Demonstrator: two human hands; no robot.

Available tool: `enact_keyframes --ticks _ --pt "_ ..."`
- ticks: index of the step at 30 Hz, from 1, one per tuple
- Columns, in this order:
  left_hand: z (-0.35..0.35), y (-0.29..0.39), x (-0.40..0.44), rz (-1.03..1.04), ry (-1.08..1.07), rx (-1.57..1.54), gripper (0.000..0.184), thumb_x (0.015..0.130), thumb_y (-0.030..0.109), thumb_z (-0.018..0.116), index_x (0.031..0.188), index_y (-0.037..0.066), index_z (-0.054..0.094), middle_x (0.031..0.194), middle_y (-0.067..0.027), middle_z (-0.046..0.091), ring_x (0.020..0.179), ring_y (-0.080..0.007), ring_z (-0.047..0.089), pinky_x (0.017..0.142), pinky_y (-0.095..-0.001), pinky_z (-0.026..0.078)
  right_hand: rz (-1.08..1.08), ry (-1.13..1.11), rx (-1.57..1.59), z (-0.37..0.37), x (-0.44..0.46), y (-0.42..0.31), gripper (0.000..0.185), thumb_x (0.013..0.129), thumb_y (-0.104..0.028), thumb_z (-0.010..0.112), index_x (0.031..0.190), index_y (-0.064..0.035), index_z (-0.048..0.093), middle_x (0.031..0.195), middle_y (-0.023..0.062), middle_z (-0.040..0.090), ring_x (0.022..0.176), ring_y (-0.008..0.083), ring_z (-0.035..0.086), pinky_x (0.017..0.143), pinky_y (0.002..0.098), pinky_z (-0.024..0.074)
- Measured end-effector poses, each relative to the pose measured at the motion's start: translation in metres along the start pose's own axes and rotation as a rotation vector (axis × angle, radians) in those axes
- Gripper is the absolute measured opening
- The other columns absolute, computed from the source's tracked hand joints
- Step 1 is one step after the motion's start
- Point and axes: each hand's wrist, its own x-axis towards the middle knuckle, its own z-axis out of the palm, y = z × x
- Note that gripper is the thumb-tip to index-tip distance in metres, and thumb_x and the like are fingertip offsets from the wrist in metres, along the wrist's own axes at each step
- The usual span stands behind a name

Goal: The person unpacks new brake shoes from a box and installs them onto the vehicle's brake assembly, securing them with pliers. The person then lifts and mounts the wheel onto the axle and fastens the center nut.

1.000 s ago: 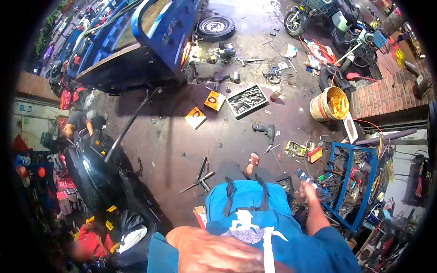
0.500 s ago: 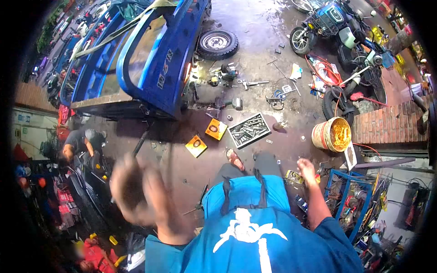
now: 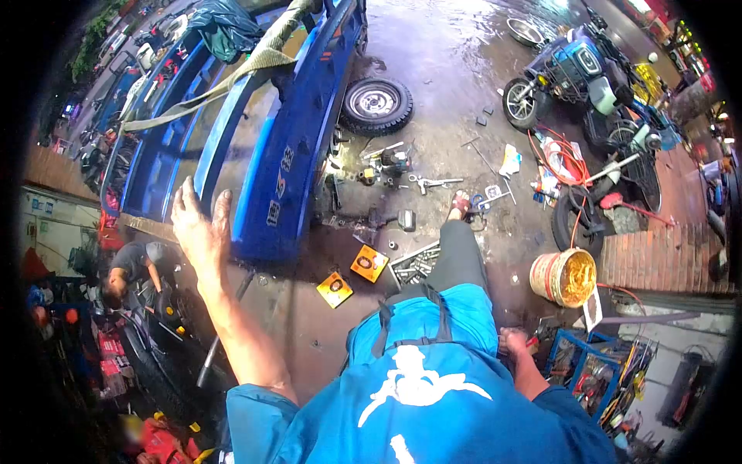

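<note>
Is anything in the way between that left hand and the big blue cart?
Nothing that I can see. The left hand is raised with its fingers spread, and in this view it overlaps the cart. The strap lies farther up, over the cart. I can't tell whether hand and cart touch.

The 1 head camera looks from above the blue shirt [image 3: 421, 379], facing forward and steeply down past its front. The shirt lies nearest the lens. The left hand [image 3: 202, 232], ahead and left of the shirt, and the right hand [image 3: 512, 340], just beside its right edge, come within this same view, fairly close. Farther off are the blue cargo bed [image 3: 286, 170], ahead-left of the shirt, and the scooter [image 3: 576, 66], ahead-right of it. The wide, curved view goes black at its corners.
</note>
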Motion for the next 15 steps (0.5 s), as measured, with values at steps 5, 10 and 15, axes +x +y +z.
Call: enact_keyframes --ticks 5,10,15 --pt "0.040 0.030 0.047 -0.192 -0.143 0.304 0.074 0.084 0.054 0.061 0.137 0.006 0.044 0.131 -0.0255 0.050 0.117 -0.0430 0.050 0.099 -0.0475 0.041 0.108 0.182 0.077 -0.004 0.061 -0.227 0.014 0.088 -0.021 0.062 0.093 -0.0082 0.063 0.072 -0.0027 0.056 0.060 0.0070 0.052 0.050 0.0237 0.0433" --pt "0.058 0.073 0.074 -0.491 -0.212 0.508 0.075 0.082 0.054 0.064 0.136 0.005 0.045 0.123 -0.0248 0.055 0.113 -0.0391 0.053 0.097 -0.0464 0.043 -0.099 0.120 0.024 -0.089 0.261 -0.318 0.010 0.088 -0.019 0.062 0.091 -0.0096 0.060 0.069 -0.0046 0.055 0.054 0.0060 0.050 0.046 0.0224 0.0396" --pt "0.077 0.025 0.067 -0.674 -0.421 0.307 0.088 0.083 0.052 0.066 0.135 -0.013 0.037 0.137 -0.0319 0.042 0.131 -0.0383 0.040 0.110 -0.0409 0.029 -0.748 0.276 -0.346 -0.133 0.315 -0.534 0.012 0.086 -0.011 0.064 0.095 -0.0029 0.063 0.071 -0.0026 0.057 0.064 0.0058 0.051 0.057 0.0206 0.0399"
